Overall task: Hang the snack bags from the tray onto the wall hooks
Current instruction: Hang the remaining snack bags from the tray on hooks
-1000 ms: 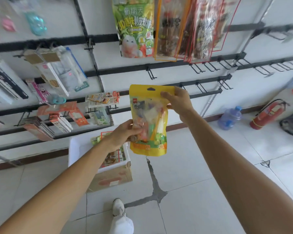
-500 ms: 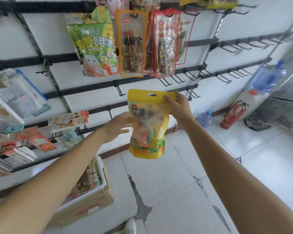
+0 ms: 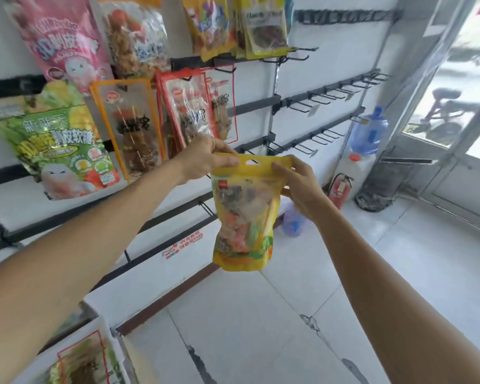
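At the lower left the tray [image 3: 67, 342] is seen, with a red-edged packet [image 3: 81, 361] lying in it. Beyond it the yellow snack bag [image 3: 243, 214] is held upright in the air by its top strip. The strip's left corner is now pinched by the left hand [image 3: 203, 159], which half a second ago was spread beside the bag's middle. Its right corner is gripped by the right hand [image 3: 299, 184], as before. The bag is raised near the wall hooks [image 3: 302, 146] but not yet hung on one. Farther back, hung bags [image 3: 130, 126] and a fire extinguisher [image 3: 340, 189] are seen.
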{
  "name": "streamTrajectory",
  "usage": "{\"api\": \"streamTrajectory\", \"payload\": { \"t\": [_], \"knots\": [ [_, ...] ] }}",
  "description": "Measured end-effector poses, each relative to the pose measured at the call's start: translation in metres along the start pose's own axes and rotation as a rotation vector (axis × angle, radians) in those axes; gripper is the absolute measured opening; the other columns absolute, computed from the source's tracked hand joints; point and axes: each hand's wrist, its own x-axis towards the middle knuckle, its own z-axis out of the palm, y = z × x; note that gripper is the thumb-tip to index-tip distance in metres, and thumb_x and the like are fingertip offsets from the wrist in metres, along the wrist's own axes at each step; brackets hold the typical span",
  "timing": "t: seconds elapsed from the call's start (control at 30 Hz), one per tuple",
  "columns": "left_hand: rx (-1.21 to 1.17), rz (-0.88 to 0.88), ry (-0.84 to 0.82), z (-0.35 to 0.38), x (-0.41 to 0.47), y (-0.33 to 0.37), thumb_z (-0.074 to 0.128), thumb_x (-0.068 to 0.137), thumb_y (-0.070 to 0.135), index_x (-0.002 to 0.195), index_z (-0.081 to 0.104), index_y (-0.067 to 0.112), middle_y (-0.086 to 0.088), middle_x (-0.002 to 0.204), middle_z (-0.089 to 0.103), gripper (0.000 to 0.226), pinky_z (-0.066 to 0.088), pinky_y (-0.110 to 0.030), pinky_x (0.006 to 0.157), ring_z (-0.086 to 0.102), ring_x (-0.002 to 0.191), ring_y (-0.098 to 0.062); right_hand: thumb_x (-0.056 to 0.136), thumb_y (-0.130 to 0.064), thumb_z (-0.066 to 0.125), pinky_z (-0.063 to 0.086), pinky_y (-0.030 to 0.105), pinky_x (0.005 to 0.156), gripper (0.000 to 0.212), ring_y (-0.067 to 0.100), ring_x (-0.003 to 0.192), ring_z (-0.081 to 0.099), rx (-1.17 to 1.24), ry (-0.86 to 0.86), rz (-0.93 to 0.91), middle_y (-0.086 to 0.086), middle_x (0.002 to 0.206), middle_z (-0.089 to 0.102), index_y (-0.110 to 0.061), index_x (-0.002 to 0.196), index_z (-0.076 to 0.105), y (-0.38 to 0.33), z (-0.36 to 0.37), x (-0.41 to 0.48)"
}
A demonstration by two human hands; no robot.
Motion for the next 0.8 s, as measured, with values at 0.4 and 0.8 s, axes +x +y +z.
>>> {"api": "streamTrajectory", "payload": {
  "t": [0.4, 0.8],
  "knots": [
    [0.127, 0.057, 0.225, 0.066, 0.106, 0.048, 0.075, 0.086, 0.018, 0.087, 0.072, 0.015, 0.002, 0.087, 0.071, 0.005, 0.051, -0.032, 0.086, 0.065, 0.085, -0.013, 0.091, -0.021, 0.069, 0.055, 0.036, 0.083, 0.025, 0.018, 0.096, 0.066, -0.298, -0.010, -0.288, 0.002, 0.109, 0.067, -0.021, 0.114, 0.059, -0.047, -0.112, 0.113],
    [0.260, 0.121, 0.411, 0.070, 0.173, 0.080, 0.071, 0.089, 0.025, 0.083, 0.073, 0.021, 0.007, 0.084, 0.069, 0.007, 0.049, -0.029, 0.078, 0.063, 0.085, -0.010, 0.093, -0.028, 0.065, 0.041, 0.026, 0.063, 0.012, 0.004, 0.064, 0.053, -0.711, -0.150, -0.592, -0.022, 0.072, 0.058, -0.018, 0.093, 0.071, -0.064, -0.122, 0.198]
  ]
}}
